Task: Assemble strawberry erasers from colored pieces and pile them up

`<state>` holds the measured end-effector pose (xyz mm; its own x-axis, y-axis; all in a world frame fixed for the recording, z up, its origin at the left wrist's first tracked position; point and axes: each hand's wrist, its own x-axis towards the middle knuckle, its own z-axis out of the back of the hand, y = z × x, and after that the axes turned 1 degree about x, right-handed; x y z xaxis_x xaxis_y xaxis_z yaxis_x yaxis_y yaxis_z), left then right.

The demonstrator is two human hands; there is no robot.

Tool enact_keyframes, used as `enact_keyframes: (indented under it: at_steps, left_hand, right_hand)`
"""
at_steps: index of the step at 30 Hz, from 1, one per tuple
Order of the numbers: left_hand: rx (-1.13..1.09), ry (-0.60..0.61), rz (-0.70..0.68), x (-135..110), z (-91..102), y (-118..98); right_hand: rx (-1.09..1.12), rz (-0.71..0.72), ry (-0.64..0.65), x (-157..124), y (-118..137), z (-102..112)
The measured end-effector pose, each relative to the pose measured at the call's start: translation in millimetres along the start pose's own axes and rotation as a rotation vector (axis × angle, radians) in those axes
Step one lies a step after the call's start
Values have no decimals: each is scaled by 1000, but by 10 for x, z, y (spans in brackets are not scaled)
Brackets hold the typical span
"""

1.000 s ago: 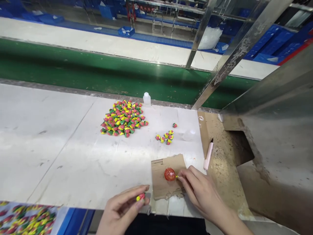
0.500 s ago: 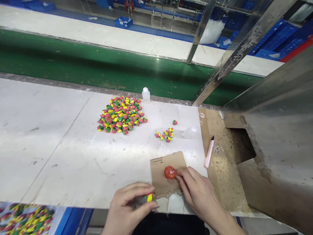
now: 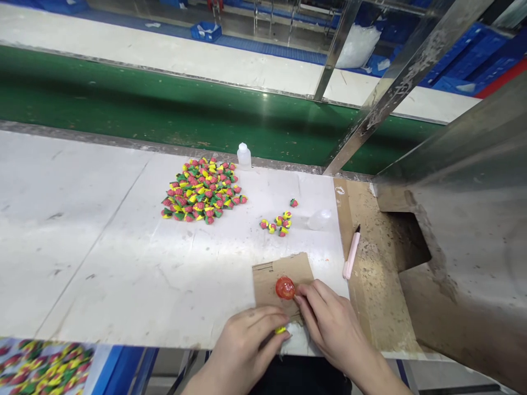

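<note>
Okay, here's where we're at. The big change: our left hand (image 3: pixel 247 343) has swung in along the near edge of the bench and now sits right up against our right hand (image 3: pixel 333 321), both at the near end of a torn cardboard scrap (image 3: pixel 280 269). The left hand is closed in a pinch on a little strawberry (image 3: pixel 280 330), which is mostly buried in the fingers, with just a yellow bit showing below them. Our right hand's fingers are bunched against a shiny red dome (image 3: pixel 285 288) sitting on the cardboard scrap. We can't tell if they're gripping it or only touching it. The dome sits in about the same spot, so the main shift is the left hand closing in beside it.

Farther out on the bench (image 3: pixel 94 247), we've got a big strawberry pile (image 3: pixel 201 192), a loose group of about 6 (image 3: pixel 275 224), and 1 loner (image 3: pixel 293 203) just past them. There's also a white bottle (image 3: pixel 244 156) behind the pile, a clear plastic lump (image 3: pixel 319 219) near the group, and a pink craft knife (image 3: pixel 351 253) off to the right.
</note>
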<state>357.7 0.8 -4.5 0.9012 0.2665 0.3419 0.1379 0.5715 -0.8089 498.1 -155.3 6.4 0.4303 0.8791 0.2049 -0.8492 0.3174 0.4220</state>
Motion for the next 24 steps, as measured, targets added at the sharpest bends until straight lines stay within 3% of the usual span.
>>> enact_keyframes:
  at_steps: [19, 21, 24]
  left_hand:
    - [-59, -18, 62, 25, 25, 6]
    - [-39, -47, 57, 20, 21, -1]
    - [-97, -136, 101, -9, 35, -42]
  right_hand:
    - [-75, 32, -4, 14, 18, 18]
    - [-35, 3, -24, 11, 21, 65]
    - [195, -109, -71, -16, 72, 218]
